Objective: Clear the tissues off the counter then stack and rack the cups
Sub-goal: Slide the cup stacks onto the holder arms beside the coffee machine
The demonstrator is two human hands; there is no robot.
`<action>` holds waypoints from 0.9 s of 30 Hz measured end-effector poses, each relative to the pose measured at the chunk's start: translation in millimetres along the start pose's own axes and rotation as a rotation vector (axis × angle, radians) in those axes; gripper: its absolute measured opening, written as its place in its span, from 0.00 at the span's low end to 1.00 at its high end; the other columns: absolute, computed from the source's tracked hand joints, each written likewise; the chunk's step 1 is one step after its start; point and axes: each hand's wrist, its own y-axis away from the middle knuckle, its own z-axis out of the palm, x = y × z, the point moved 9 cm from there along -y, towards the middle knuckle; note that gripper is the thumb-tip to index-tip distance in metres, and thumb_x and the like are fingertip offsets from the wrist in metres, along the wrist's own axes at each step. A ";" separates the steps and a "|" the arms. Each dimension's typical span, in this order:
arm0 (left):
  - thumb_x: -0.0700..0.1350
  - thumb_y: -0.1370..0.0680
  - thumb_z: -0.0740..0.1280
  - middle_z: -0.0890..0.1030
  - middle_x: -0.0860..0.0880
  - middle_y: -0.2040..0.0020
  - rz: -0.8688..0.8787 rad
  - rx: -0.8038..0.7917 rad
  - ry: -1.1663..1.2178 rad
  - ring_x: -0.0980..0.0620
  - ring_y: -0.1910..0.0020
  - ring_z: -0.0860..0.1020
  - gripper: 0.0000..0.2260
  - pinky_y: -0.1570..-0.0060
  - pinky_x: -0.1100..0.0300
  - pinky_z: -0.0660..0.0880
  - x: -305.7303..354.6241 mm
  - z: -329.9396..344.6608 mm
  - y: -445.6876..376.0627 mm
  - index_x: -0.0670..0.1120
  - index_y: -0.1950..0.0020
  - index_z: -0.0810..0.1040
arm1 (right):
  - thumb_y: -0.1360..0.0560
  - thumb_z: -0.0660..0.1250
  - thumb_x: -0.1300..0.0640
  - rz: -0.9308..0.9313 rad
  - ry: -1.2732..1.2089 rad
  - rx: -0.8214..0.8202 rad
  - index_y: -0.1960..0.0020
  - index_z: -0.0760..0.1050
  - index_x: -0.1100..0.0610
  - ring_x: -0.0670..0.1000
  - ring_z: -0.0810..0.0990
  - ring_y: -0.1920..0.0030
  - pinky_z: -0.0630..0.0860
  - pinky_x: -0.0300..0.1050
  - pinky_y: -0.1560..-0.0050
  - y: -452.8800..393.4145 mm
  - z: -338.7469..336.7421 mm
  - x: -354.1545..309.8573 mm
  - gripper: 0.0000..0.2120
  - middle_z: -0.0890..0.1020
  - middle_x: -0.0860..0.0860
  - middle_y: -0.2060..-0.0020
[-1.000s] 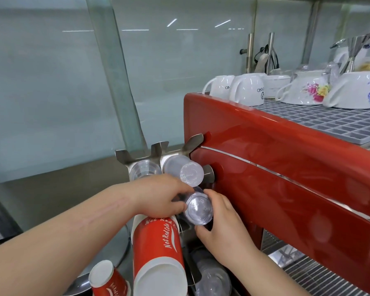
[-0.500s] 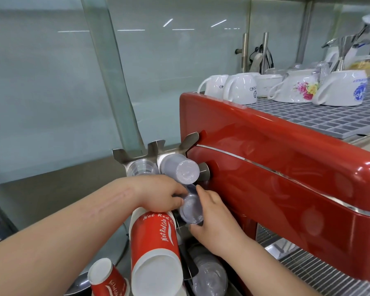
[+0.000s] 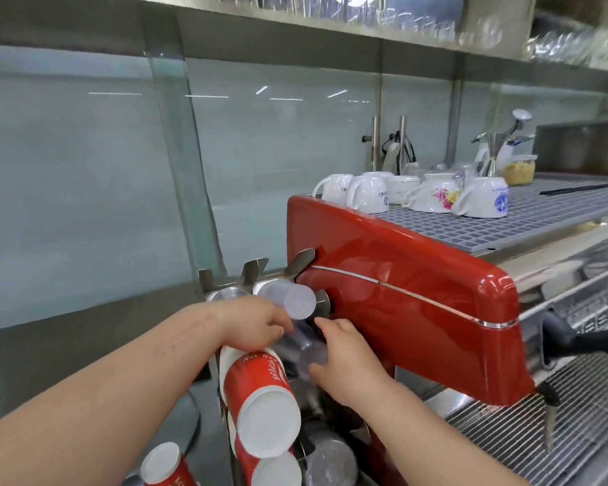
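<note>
A glossy red espresso machine with a rounded front edge [image 3: 418, 292] fills the space just right of both hands, leaving little room on that side. Left of the fingers stands a metal cup rack with angled prongs [image 3: 253, 271]; a red-and-white paper cup stack [image 3: 260, 398] juts out just below them. The left hand [image 3: 253, 327] and right hand [image 3: 344, 359] meet around a clear plastic cup [image 3: 308, 349], fingers [image 3: 325, 324] curled and pinching its sides. A frosted plastic cup stack [image 3: 292, 299] protrudes just above.
</note>
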 end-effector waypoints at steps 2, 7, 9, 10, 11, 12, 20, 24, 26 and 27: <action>0.48 0.19 0.57 0.76 0.55 0.33 0.007 0.013 -0.006 0.53 0.34 0.72 0.16 0.37 0.60 0.66 -1.3 -2.8 7.5 0.57 0.33 0.74 | 0.30 0.68 0.52 0.005 0.033 -0.012 0.31 0.67 0.53 0.55 0.70 0.35 0.70 0.48 0.35 2.5 -5.9 -5.7 0.28 0.70 0.54 0.36; 0.50 0.22 0.58 0.78 0.57 0.37 0.001 0.046 -0.030 0.53 0.37 0.75 0.15 0.37 0.54 0.71 -9.5 -13.4 30.1 0.60 0.38 0.77 | 0.29 0.66 0.52 0.028 0.176 -0.080 0.43 0.77 0.55 0.56 0.78 0.47 0.75 0.46 0.49 0.3 -25.0 -25.0 0.16 0.80 0.54 0.46; 0.50 0.22 0.58 0.78 0.56 0.37 -0.007 0.040 -0.063 0.52 0.38 0.75 0.15 0.37 0.53 0.72 -13.2 -17.6 40.7 0.58 0.38 0.77 | 0.28 0.65 0.51 0.020 0.261 -0.162 0.44 0.77 0.56 0.56 0.79 0.48 0.74 0.44 0.52 -0.7 -29.1 -38.7 0.15 0.81 0.54 0.47; 0.50 0.21 0.59 0.78 0.55 0.37 -0.011 0.041 -0.079 0.52 0.40 0.76 0.14 0.39 0.53 0.72 -15.7 -20.0 46.4 0.57 0.38 0.77 | 0.27 0.65 0.50 0.010 0.308 -0.204 0.42 0.77 0.56 0.56 0.79 0.47 0.74 0.44 0.51 -0.8 -31.3 -47.4 0.16 0.81 0.54 0.46; 0.50 0.21 0.59 0.79 0.54 0.39 -0.012 0.042 -0.093 0.52 0.42 0.76 0.14 0.41 0.55 0.73 -17.3 -22.7 52.0 0.57 0.39 0.78 | 0.26 0.64 0.49 -0.006 0.357 -0.238 0.40 0.77 0.56 0.56 0.78 0.45 0.74 0.44 0.49 -1.0 -34.4 -56.1 0.17 0.81 0.54 0.44; 0.50 0.21 0.59 0.80 0.54 0.40 -0.013 0.046 -0.105 0.53 0.46 0.76 0.13 0.45 0.57 0.72 -20.0 -25.3 59.3 0.56 0.40 0.78 | 0.26 0.64 0.48 -0.024 0.409 -0.271 0.39 0.76 0.55 0.56 0.78 0.43 0.74 0.45 0.47 -0.8 -37.1 -66.3 0.18 0.80 0.55 0.42; 0.56 0.24 0.61 0.78 0.58 0.40 -0.148 -0.065 -0.089 0.52 0.42 0.77 0.14 0.39 0.50 0.74 -77.3 -7.4 121.6 0.61 0.39 0.75 | 0.28 0.65 0.46 -0.193 0.636 -0.457 0.41 0.76 0.52 0.56 0.79 0.47 0.76 0.50 0.48 5.7 -35.1 -148.0 0.18 0.81 0.53 0.46; 0.58 0.24 0.62 0.78 0.59 0.37 -0.220 -0.169 -0.053 0.53 0.39 0.76 0.16 0.36 0.51 0.72 -104.2 17.3 156.7 0.62 0.36 0.73 | 0.29 0.64 0.44 -0.289 0.706 -0.497 0.38 0.74 0.48 0.56 0.78 0.46 0.77 0.54 0.44 6.8 -12.4 -184.8 0.20 0.80 0.50 0.44; 0.57 0.23 0.62 0.77 0.58 0.36 -0.243 -0.202 -0.045 0.53 0.38 0.75 0.17 0.36 0.53 0.71 -114.6 29.2 172.8 0.61 0.34 0.72 | 0.28 0.63 0.43 -0.325 0.710 -0.512 0.38 0.74 0.47 0.55 0.78 0.46 0.77 0.55 0.43 9.1 0.6 -199.2 0.20 0.79 0.49 0.43; 0.57 0.22 0.62 0.77 0.58 0.35 -0.249 -0.218 -0.031 0.53 0.37 0.75 0.17 0.37 0.55 0.71 -119.2 36.5 181.9 0.59 0.33 0.72 | 0.28 0.63 0.43 -0.344 0.712 -0.521 0.38 0.73 0.47 0.55 0.78 0.46 0.76 0.55 0.44 11.0 9.7 -206.4 0.20 0.79 0.49 0.43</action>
